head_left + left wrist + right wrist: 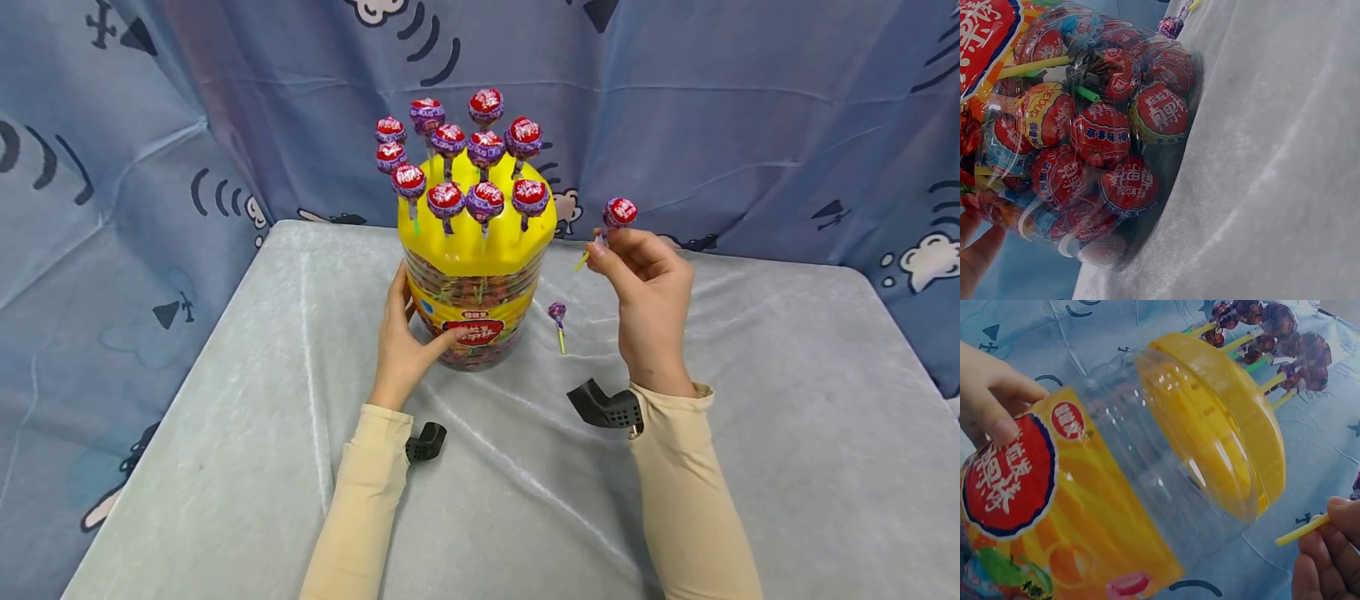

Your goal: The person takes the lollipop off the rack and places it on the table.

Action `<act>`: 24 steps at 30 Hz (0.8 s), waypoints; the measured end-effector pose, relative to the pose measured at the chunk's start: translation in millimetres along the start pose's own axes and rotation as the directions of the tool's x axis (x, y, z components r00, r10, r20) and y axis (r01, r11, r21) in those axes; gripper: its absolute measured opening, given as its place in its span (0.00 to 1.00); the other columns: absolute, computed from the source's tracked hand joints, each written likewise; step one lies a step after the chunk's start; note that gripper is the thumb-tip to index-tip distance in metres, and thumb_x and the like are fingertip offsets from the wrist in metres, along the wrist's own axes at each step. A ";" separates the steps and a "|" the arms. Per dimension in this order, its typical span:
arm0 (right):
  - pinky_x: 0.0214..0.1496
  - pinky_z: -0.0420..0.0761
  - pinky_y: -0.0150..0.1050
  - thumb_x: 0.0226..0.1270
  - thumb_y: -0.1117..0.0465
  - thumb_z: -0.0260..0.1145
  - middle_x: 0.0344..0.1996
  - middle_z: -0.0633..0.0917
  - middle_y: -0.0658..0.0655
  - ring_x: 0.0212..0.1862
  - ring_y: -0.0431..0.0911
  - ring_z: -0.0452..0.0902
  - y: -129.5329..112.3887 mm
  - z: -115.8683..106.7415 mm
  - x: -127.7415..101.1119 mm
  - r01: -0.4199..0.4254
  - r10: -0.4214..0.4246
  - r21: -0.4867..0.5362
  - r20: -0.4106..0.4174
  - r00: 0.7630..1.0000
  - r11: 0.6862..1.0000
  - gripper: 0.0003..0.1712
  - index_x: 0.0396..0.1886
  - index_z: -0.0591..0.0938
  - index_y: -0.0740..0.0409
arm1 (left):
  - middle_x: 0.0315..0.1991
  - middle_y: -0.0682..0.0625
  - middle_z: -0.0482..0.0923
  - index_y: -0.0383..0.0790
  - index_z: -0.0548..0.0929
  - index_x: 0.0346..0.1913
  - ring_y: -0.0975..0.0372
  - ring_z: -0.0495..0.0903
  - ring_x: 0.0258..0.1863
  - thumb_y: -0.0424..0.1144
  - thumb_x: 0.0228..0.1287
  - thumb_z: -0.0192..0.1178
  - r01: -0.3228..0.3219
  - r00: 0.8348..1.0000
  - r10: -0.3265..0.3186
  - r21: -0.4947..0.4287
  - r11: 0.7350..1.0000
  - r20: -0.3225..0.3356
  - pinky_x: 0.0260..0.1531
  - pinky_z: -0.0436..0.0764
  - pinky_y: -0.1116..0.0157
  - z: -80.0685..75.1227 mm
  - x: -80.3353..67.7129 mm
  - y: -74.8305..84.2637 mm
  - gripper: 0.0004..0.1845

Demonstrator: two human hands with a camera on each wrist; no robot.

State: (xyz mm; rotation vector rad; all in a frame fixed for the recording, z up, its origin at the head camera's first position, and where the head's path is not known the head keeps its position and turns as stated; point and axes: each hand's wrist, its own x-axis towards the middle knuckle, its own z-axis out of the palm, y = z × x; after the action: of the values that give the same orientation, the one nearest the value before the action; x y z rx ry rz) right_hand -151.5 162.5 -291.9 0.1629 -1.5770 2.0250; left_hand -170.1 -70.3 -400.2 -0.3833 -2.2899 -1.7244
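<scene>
A clear plastic jar (474, 321) full of wrapped lollipops stands mid-table, topped by a yellow domed lid (480, 229) with several red-and-purple lollipops (485, 198) stuck upright in it. My left hand (405, 333) grips the jar's left side, thumb across the red label (1007, 478). My right hand (648, 287) is raised to the right of the lid and pinches a lollipop (619, 213) by its yellow stick (1300, 530). Another lollipop (557, 314) lies on the cloth between jar and right hand. The left wrist view shows the jar's wrapped candies (1100, 134) up close.
A grey cloth covers the table (787, 433). A blue patterned curtain (750, 108) hangs behind and at both sides. Small black wrist mounts (606, 408) sit at my cuffs.
</scene>
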 end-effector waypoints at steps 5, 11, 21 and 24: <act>0.38 0.83 0.34 0.56 0.79 0.66 0.31 0.84 0.59 0.29 0.45 0.79 5.2 -8.0 -2.4 -0.015 0.015 -0.012 -0.004 1.000 1.000 0.07 0.27 0.83 0.66 | 0.72 0.47 0.51 0.47 0.44 0.75 0.56 0.57 0.68 0.44 0.52 0.72 0.009 1.000 -0.009 -0.003 1.000 0.008 0.66 0.62 0.57 0.1 0.2 0.2 0.55; 0.36 0.82 0.32 0.56 0.79 0.65 0.28 0.84 0.56 0.27 0.43 0.79 11.4 -18.2 -5.2 -0.068 0.067 -0.046 -0.016 0.998 0.997 0.06 0.29 0.83 0.68 | 0.72 0.46 0.51 0.46 0.44 0.75 0.56 0.57 0.68 0.47 0.53 0.70 0.017 1.000 -0.017 -0.001 1.000 0.008 0.66 0.62 0.58 -0.3 0.2 0.5 0.54; 0.34 0.82 0.31 0.57 0.75 0.68 0.25 0.83 0.55 0.25 0.42 0.79 23.0 -33.3 -10.7 -0.158 0.155 -0.118 -0.039 0.987 0.980 0.04 0.29 0.84 0.65 | 0.72 0.46 0.51 0.46 0.44 0.75 0.56 0.57 0.68 0.49 0.52 0.70 -0.001 1.000 0.001 0.005 1.000 0.010 0.66 0.63 0.58 -0.7 0.2 -2.3 0.55; 0.34 0.83 0.30 0.57 0.75 0.68 0.25 0.84 0.54 0.25 0.42 0.80 28.0 -38.4 -12.3 -0.205 0.202 -0.155 -0.033 0.979 0.966 0.04 0.30 0.84 0.66 | 0.72 0.46 0.51 0.46 0.44 0.75 0.56 0.57 0.68 0.49 0.52 0.70 -0.002 1.000 0.002 0.007 1.000 0.012 0.66 0.63 0.58 -0.8 -0.1 -2.7 0.55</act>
State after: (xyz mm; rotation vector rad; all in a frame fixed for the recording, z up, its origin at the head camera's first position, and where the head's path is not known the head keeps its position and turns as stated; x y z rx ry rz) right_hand -146.0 189.4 -332.5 -0.0800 -1.7984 2.0340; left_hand -170.9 -71.8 -402.4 -0.3957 -2.3029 -1.7169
